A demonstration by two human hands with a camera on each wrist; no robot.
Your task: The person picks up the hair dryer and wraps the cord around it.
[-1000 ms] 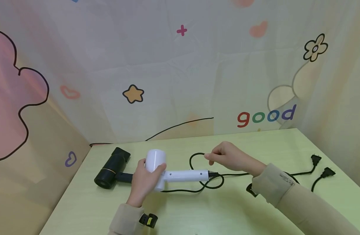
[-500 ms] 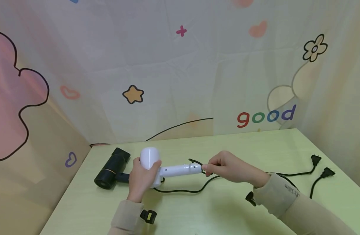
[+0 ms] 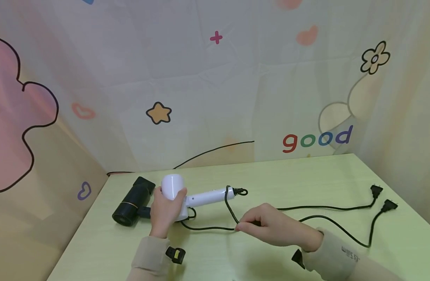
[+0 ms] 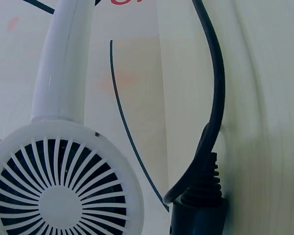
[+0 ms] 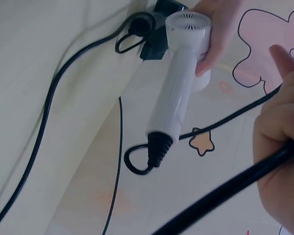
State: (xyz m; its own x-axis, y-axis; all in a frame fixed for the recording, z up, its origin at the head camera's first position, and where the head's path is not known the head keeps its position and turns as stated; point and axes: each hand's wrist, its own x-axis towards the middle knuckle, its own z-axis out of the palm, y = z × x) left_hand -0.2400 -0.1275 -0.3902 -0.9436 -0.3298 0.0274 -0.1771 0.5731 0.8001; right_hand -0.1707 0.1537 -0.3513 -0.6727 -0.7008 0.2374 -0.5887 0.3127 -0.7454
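Observation:
My left hand (image 3: 164,212) grips a white hair dryer (image 3: 208,198) by its head, tilted with the handle pointing right. In the left wrist view the dryer's slotted round grille (image 4: 61,205) shows large. A black power cord (image 3: 231,210) loops from the handle's ribbed end and passes over the handle. My right hand (image 3: 274,225) pinches this cord to the lower right of the handle. In the right wrist view the cord (image 5: 225,191) runs through its curled fingers. A black hair dryer (image 3: 130,203) lies beside my left hand, its handle partly hidden behind that hand.
Two black plugs, one farther back (image 3: 376,191) and one nearer (image 3: 389,205), lie at the right side of the pale green table (image 3: 208,257). The black dryer's cord (image 3: 215,228) trails along the tabletop. A printed curtain (image 3: 201,78) hangs behind the table.
My left hand has shifted the white dryer left and tilted its handle end upward. My right hand has carried the cord across the handle and down towards me.

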